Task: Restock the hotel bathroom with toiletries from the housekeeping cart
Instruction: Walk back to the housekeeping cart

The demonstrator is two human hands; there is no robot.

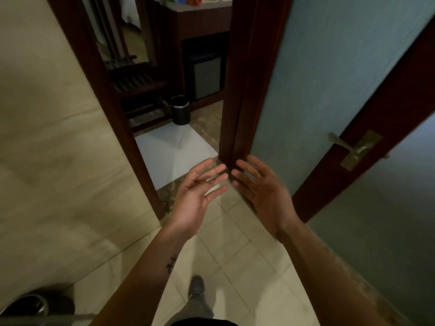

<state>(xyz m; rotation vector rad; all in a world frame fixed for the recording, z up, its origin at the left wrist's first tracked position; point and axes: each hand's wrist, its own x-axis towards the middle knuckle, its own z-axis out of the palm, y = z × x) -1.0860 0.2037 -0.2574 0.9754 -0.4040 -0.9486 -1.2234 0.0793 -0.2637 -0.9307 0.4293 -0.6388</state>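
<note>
- Standing on the pale floor tiles [237, 260] right at the bathroom doorway, looking out into the room.
- On my right there's the door [329, 74], frosted blue-green glass in a dark red-brown wood frame, swung open, with a brass lever handle [341, 143] on a plate.
- Dark wooden door frame [101, 90] on the left side, and the beige tiled wall [47, 149] next to it takes up that whole side.
- Through the opening: a white mat or sheet [174, 151] on the floor just past the threshold, a small black bin [180, 110] beyond it, and a dark wood cabinet [202, 27] with what looks like a mini fridge [207, 78] tucked in underneath.
- Some colourful stuff [188, 0] on top of that cabinet, too cut off at the edge to tell what it is. No cart or toiletries anywhere that I can see from here.
- My shoe [196, 287] is on the tiles below, and something shiny and dark [30, 307] sits bottom left, blurry.
- Both forearms stretched forward. Left hand [197, 191] is loose, fingers spread, palm turned inward, holding nothing.
- Right hand [261, 191] is the same deal, fingers apart, palm facing the left one, empty. Fingertips of the two nearly meet in front of the door's edge.
</note>
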